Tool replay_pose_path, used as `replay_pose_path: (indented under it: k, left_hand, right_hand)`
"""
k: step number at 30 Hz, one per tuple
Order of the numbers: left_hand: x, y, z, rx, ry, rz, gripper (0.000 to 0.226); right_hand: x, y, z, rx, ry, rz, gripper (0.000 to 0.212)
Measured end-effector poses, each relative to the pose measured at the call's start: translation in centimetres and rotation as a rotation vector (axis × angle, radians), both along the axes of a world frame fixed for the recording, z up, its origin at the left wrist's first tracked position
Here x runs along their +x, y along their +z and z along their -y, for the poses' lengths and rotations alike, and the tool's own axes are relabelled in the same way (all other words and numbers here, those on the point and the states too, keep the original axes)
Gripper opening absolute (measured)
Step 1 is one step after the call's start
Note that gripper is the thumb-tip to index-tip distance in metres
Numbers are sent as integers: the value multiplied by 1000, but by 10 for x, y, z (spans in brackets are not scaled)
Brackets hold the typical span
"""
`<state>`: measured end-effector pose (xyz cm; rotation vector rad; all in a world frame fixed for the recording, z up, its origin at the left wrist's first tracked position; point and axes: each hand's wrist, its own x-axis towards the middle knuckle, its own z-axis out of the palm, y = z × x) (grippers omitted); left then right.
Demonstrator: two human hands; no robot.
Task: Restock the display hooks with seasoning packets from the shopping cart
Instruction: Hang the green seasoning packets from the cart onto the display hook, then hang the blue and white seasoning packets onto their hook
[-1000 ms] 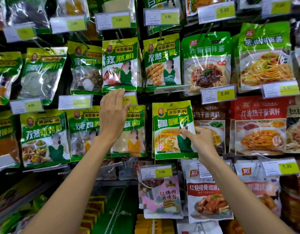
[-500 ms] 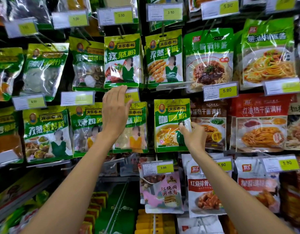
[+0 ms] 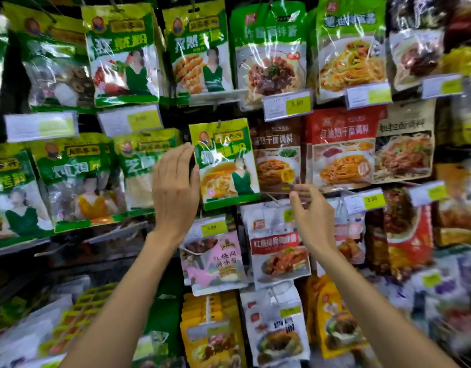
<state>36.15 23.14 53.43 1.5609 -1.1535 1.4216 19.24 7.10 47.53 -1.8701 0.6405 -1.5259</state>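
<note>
Green-yellow seasoning packet (image 3: 223, 166) hangs on its hook (image 3: 219, 125) in the mid row of the display. Its long axis is vertical w/ a slight tilt, bottom swung a bit to the right.

Left hand (image 3: 176, 192) is raised edge-on just beside the pkt's left edge. Its fingers (image 3: 181, 158) are straight and pressed together, gripping nothing. The thumb sits at or on that edge; can't tell if it really touches.

Right hand (image 3: 312, 219) is lower, off the pkt's bottom-right corner and apart from it, in front of the brown noodle-sauce packet (image 3: 278, 158). Its fingers (image 3: 302, 193) are loosely curled round nothing.

Judgement: this pkt looks hung, so both hands are free for the next one. The pkt lies right of the left hand and up-left of the right hand. Left is nearer, so any straightening nudge falls to it. Cart not in view, presumably behind or below.
</note>
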Motion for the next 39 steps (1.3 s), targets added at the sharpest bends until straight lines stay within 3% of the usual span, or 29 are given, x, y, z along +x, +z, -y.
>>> replay_pose_path:
  k: [5, 9, 12, 20, 28, 35, 39]
  left_hand:
    - [-105, -104, 64, 198, -362, -339, 29]
    - [-205, -198, 108, 455, -635, -684, 28]
    - [-272, -261, 134, 651, -776, -826, 23]
    - [-389, -405, 177, 1172, -900, -920, 20]
    - [-416, -543, 196, 1640, -854, -902, 22]
    - [-417, -637, 192, 1887, -749, -920, 12]
    - [-430, -672, 184, 1931, -735, -969, 19]
  right_hand:
    - [-123, -88, 11, 80, -149, -64, 18]
    - [-228, -178, 17, 285, -312, -215, 26]
    - [-297, -239, 11, 431, -450, -258, 24]
    - [-418, -376, -28, 820, -792, -359, 23]
    - [-447, -498, -66, 1130, -1022, -385, 29]
    - [-448, -597, -82, 1371, -1092, -427, 22]
    - [-459, -629, -78, 1429, -1185, -386, 26]
